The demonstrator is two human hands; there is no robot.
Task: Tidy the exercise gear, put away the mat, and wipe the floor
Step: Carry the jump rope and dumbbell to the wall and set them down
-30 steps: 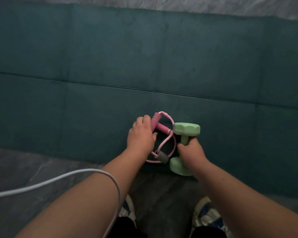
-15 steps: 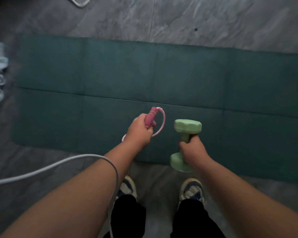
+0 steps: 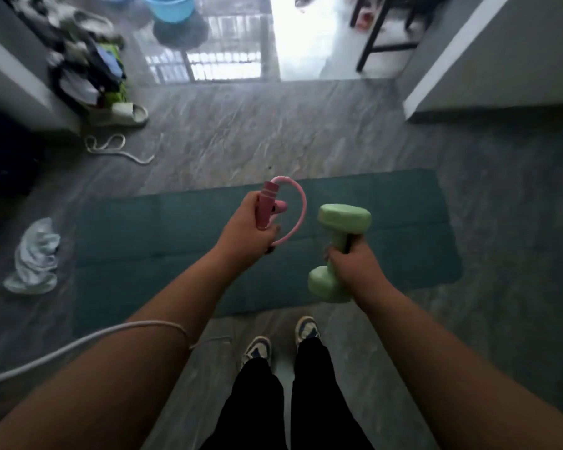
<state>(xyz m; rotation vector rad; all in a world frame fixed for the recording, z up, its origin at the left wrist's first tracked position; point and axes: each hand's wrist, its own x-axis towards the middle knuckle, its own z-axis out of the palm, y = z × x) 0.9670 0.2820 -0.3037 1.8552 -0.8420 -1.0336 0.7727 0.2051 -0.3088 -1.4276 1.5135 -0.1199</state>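
You stand at the near edge of the mat (image 3: 163, 241) with both hands full.

Your left hand (image 3: 244, 233) has its fingers clenched round the pink jump rope (image 3: 268, 206) handles, the cord looping to the right; your right hand (image 3: 355, 267) grips the shaft of the green dumbbell (image 3: 338, 248), held tilted above the mat; the mat lies flat on the grey floor (image 3: 273, 141); a crumpled cloth (image 3: 35, 256) lies just beside its left end.

Left hand (image 3: 245, 229) and right hand (image 3: 355, 267) raised, fists closed.
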